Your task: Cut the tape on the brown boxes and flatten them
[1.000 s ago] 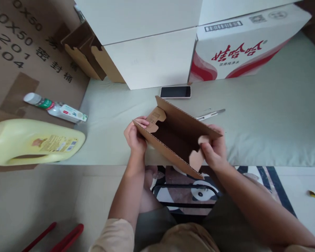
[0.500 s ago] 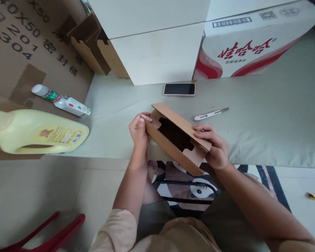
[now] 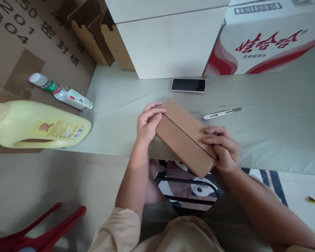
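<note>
A small brown cardboard box (image 3: 185, 140) is held at a slant over the front edge of the table, its two top flaps folded down so that they meet along a dark seam. My left hand (image 3: 148, 124) grips the far left end, with fingers on top and thumb near the seam. At the near right end, my right hand (image 3: 224, 147) is closed on the box, fingertips pressing on the flap. Beyond the right hand lies a white utility knife (image 3: 222, 113), blade out, touched by neither hand. The box's inside and underside are hidden.
A phone (image 3: 188, 85) lies before white cartons (image 3: 170, 45) and a red-and-white carton (image 3: 262, 45). On the left are a yellow jug (image 3: 42, 124), a clear bottle (image 3: 64, 92), open brown boxes (image 3: 94, 35) and a large carton (image 3: 52, 45). A red chair (image 3: 49, 229) stands below.
The box's open top is now covered: both flaps have come down and meet at a seam. Both hands still hold its ends. The view has shifted slightly.
</note>
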### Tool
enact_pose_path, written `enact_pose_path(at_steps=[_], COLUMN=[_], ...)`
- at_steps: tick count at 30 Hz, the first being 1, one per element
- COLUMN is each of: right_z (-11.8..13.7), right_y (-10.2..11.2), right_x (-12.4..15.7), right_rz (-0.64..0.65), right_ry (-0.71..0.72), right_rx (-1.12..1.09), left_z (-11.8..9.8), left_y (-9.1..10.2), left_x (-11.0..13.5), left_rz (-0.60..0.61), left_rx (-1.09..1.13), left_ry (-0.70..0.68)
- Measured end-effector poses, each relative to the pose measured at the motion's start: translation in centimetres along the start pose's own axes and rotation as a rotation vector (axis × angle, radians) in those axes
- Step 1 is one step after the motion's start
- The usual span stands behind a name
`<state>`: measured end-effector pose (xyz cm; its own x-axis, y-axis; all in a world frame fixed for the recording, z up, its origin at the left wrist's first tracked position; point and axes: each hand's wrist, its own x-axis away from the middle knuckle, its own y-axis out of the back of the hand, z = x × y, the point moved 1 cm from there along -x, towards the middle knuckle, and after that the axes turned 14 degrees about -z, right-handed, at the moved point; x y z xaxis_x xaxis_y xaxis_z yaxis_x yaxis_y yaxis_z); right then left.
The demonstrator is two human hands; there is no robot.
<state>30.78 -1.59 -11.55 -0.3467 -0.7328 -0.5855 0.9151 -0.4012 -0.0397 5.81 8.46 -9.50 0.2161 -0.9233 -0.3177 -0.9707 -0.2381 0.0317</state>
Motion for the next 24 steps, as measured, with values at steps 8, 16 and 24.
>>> enact_pose_path(at_steps=[8, 16, 24], right_z=[-1.0, -3.7, -2.8], right_y=[0.8, 0.6, -2.3], right_x=[0.3, 1.7, 2.4], right_rz=[-0.031, -0.035, 0.044], right_ry=[-0.005, -0.177, -0.275], right_rx=[0.014, 0.010, -0.032], left_z=[0.8, 2.0, 4.6], left_y=[0.4, 1.7, 3.3], left_x=[-0.3, -1.5, -2.3], left_rz=[-0.139, -0.354, -0.381], left_rx=[0.068, 0.155, 0.191], left_ry=[0.092, 0.313, 0.372])
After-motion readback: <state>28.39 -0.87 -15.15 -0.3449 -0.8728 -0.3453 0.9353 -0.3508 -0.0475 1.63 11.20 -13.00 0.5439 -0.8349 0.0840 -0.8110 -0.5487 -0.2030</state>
